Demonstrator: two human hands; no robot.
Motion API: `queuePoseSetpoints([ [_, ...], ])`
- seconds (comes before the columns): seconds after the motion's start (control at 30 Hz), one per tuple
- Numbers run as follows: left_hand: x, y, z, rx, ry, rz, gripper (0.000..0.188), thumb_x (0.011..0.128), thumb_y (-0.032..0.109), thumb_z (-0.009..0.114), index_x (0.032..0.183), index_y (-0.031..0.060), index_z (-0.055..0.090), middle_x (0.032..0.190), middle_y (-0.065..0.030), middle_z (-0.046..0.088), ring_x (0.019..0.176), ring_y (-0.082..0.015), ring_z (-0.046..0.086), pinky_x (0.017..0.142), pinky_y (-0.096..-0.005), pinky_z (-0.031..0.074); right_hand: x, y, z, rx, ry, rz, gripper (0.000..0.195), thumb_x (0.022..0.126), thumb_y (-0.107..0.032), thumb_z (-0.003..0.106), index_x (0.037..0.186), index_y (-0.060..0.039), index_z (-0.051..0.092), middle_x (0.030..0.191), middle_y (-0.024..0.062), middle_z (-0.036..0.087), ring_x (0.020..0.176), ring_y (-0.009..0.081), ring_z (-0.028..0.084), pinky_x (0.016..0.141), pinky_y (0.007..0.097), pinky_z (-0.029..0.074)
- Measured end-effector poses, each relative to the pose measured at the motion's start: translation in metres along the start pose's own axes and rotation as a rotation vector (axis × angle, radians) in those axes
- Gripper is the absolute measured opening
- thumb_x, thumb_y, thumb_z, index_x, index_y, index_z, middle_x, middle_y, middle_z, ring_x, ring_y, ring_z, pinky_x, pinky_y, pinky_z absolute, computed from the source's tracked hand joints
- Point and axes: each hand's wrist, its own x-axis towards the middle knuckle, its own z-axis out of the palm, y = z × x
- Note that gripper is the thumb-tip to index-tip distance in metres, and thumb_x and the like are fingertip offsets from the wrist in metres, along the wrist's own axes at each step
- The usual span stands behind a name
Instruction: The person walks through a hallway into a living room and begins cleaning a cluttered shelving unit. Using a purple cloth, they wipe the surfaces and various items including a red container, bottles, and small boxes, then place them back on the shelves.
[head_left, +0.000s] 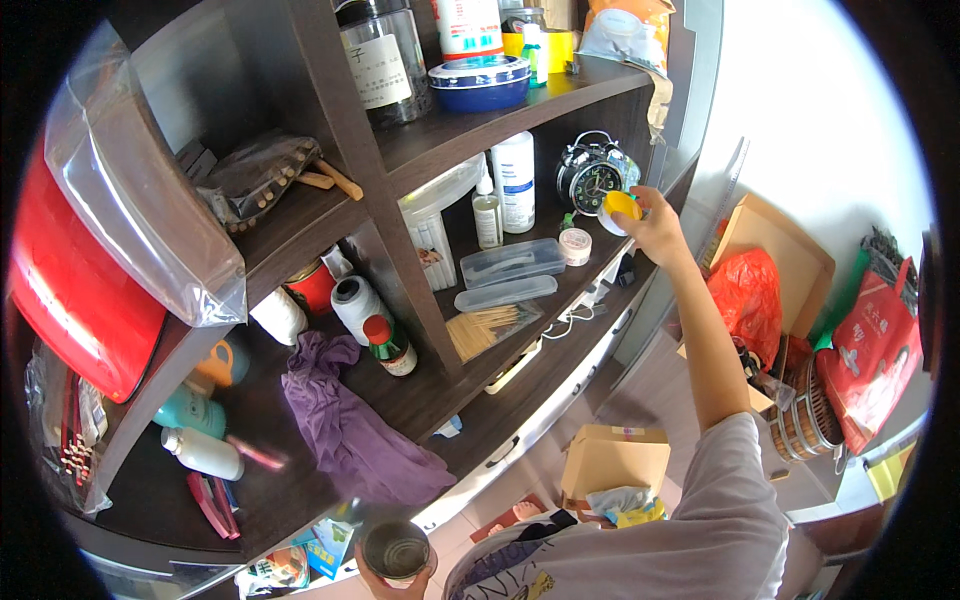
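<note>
My right hand (656, 229) reaches to the shelf and holds a small round yellow-and-white container (621, 211) just in front of a black twin-bell alarm clock (592, 180). A small pink-and-white jar (575, 246) stands to the left of it, beside a clear plastic case (514, 262) and its long lid (506, 293). Low in the picture, near my body, my left hand (373, 579) is wrapped around an open cylindrical cup or tin (395, 551). A bag of toothpicks (487, 330) lies at the shelf's front edge.
Dark wooden shelf dividers (345, 112) separate the compartments. A purple cloth (360, 442) hangs toward the front edge, by a green bottle with a red cap (388, 345). A white bottle (202, 453) lies at left. Cardboard boxes (615, 461) and a red bag (870, 352) are at right.
</note>
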Motion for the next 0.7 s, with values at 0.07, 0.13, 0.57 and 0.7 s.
queuePoseSetpoints([
  [0.07, -0.001, 0.0, 0.0, -0.019, -0.004, 0.037, 0.096, 0.062, 0.011, 0.084, 0.142, -0.0001, 0.033, 0.137, -0.0185, 0.045, 0.126, -0.0299, 0.045, 0.107, -0.0412, 0.036, -0.007, -0.033, 0.001, 0.169, -0.099, -0.004, 0.065, 0.074, -0.033, 0.077, 0.123, 0.0022, 0.054, 0.107, 0.0173, 0.061, 0.081, 0.022, 0.064, 0.067, 0.032, 0.054],
  [0.13, 0.001, -0.017, -0.003, -0.038, -0.033, 0.09, 0.114, 0.054, 0.012, 0.086, 0.147, 0.0004, 0.02, 0.137, -0.0183, 0.043, 0.125, -0.0307, 0.046, 0.107, -0.0432, 0.036, -0.015, -0.058, 0.009, 0.319, -0.204, -0.091, 0.064, 0.077, -0.034, 0.075, 0.126, 0.0017, 0.053, 0.109, 0.0127, 0.057, 0.076, 0.0139, 0.06, 0.054, 0.0274, 0.053],
  [0.57, -0.016, -0.015, -0.009, -0.037, 0.047, 0.014, 0.108, 0.058, 0.009, 0.087, 0.144, -0.0015, 0.023, 0.136, -0.02, 0.044, 0.123, -0.028, 0.048, 0.103, -0.0379, 0.04, -0.161, -0.201, 0.01, 0.146, -0.97, -0.631, 0.063, 0.065, -0.008, 0.072, 0.125, -0.0066, 0.055, 0.11, 0.0092, 0.054, 0.083, 0.016, 0.062, 0.063, 0.022, 0.054],
  [0.7, -0.019, -0.02, -0.009, -0.047, 0.054, 0.002, 0.108, 0.057, 0.009, 0.087, 0.144, -0.0019, 0.023, 0.137, -0.0199, 0.043, 0.124, -0.0287, 0.048, 0.104, -0.0383, 0.04, -0.187, -0.192, 0.063, 0.016, -0.636, -0.929, 0.053, 0.072, -0.018, 0.073, 0.119, 0.0015, 0.054, 0.11, 0.0173, 0.055, 0.078, 0.0315, 0.066, 0.065, 0.0373, 0.056],
])
